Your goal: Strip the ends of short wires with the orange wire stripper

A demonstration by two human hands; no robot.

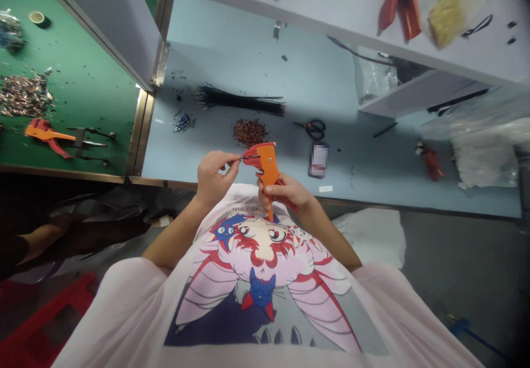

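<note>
My right hand (287, 191) grips the handles of an orange and red wire stripper (268, 161), held upright in front of my chest with its red jaw pointing left. Between thumb and finger, my left hand (217, 175) pinches a thin dark wire (244, 158), whose end goes into the jaw. Whether the jaw is closed on the wire cannot be made out. Just beyond the tool lies a pile of small copper-coloured pieces (250, 132). Behind that stretches a bundle of black wires (242, 100) with bluish and copper-coloured ends.
Black-handled scissors (315, 129) and a phone-like item (318, 159) lie right of the pile. A white shelf (323, 4) overhangs the blue table. On the green table at left, another wire stripper (47, 135) lies near a heap of scraps (25, 95). Plastic bags (484, 153) sit far right.
</note>
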